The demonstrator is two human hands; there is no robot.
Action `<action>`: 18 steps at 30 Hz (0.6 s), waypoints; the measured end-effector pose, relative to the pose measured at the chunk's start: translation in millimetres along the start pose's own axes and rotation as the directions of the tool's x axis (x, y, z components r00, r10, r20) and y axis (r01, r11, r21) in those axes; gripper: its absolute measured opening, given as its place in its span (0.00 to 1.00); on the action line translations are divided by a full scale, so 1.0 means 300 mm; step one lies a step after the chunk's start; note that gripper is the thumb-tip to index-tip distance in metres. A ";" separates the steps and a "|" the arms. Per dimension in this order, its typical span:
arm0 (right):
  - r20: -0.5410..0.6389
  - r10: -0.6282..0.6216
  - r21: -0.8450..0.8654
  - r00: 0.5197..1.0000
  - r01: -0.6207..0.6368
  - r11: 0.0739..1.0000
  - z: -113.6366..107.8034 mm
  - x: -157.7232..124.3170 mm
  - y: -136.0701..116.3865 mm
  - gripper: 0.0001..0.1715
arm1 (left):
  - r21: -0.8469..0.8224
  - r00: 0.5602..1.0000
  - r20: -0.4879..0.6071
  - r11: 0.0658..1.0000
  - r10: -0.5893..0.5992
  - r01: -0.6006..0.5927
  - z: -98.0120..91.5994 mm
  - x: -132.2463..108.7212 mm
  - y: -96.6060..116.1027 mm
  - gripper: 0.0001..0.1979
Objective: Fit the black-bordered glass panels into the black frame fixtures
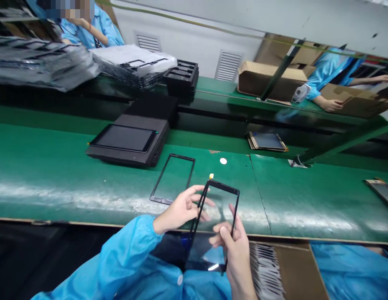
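Fingers of the right hand (pixel 239 248): closed round the right edge of a clear rectangular glass panel with a black border (pixel 222 213), the thumb pressed over its face.
Fingers of the left hand (pixel 181 208): half curled and spread at the panel's left edge, some seen through the glass; whether anything is gripped cannot be told.
Glass panel: held tilted, its upper end over the bench, its lower end past the front edge; a second black strip is seen along its left side.
Labels: a round white sticker (pixel 223 161) is stuck on the bench; a small white-and-yellow tab (pixel 211 176) shows at the panel's top corner, too small to be read.
Surface: a glossy green bench (pixel 71 175), streaked by reflected light and crossed by a dark seam.
Room: pale wall, louvred grey vents (pixel 229 64); co-workers in blue sleeves are seen at upper left and upper right.
Bench, left: a thin black rectangular frame (pixel 160 200) is laid flat; beyond it, a dark flat screen (pixel 122 137) is rested on grey foam (pixel 119 156).
Bench, right: thin screens (pixel 267 141) are stacked.
In the way: part of the cardboard dividers (pixel 253 79) is hidden by a slanting green post (pixel 281 68).
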State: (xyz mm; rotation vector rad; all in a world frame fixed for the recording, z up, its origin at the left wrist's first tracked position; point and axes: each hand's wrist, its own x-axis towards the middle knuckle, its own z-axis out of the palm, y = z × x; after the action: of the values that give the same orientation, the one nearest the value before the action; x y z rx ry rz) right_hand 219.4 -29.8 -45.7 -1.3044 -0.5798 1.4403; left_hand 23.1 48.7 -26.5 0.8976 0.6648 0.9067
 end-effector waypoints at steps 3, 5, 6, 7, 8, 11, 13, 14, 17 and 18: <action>-0.075 -0.039 0.043 0.996 0.043 0.998 0.010 0.009 -0.013 0.59 | 0.011 0.996 -0.056 0.998 -0.068 0.069 0.010 -0.019 -0.006 0.28; -0.177 -0.081 0.113 0.981 0.102 0.988 0.022 0.020 -0.023 0.54 | 0.016 0.989 -0.109 0.994 -0.104 0.106 0.018 -0.048 -0.021 0.27; -0.221 -0.094 0.154 0.971 0.130 0.980 0.028 0.026 -0.025 0.50 | 0.007 0.985 -0.128 0.993 -0.118 0.120 0.021 -0.064 -0.032 0.27; -0.248 -0.099 0.192 0.964 0.149 0.970 0.033 0.030 -0.025 0.47 | -0.005 0.981 -0.149 0.992 -0.124 0.124 0.024 -0.078 -0.042 0.27; -0.255 -0.097 0.226 0.962 0.157 0.961 0.035 0.034 -0.021 0.43 | -0.009 0.977 -0.177 0.993 -0.119 0.119 0.025 -0.090 -0.052 0.27; -0.200 -0.073 0.288 0.977 0.129 0.949 0.027 0.028 0.014 0.35 | 0.073 0.952 -0.301 0.994 -0.061 0.086 0.026 -0.108 -0.054 0.26; -0.145 -0.057 0.300 0.988 0.099 0.949 0.011 0.013 0.047 0.32 | 0.151 0.936 -0.351 0.986 -0.018 0.076 0.023 -0.110 -0.031 0.24; -0.119 -0.047 0.299 0.992 0.081 0.951 0.002 0.003 0.064 0.31 | 0.170 0.934 -0.357 0.983 -0.006 0.071 0.021 -0.110 -0.014 0.24; -0.075 -0.014 0.290 0.997 0.035 0.956 -0.020 -0.026 0.101 0.32 | 0.160 0.940 -0.340 0.986 0.003 0.055 0.021 -0.115 0.038 0.25; -0.074 -0.003 0.291 0.997 0.024 0.956 -0.025 -0.034 0.108 0.31 | 0.158 0.943 -0.333 0.986 0.001 0.055 0.024 -0.118 0.052 0.25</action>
State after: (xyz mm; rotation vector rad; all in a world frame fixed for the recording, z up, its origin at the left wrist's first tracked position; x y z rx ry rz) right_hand 212.6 -51.5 -71.9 -1.1101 -0.3121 1.4010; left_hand 6.3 19.9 -5.4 0.8871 1.0540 0.9993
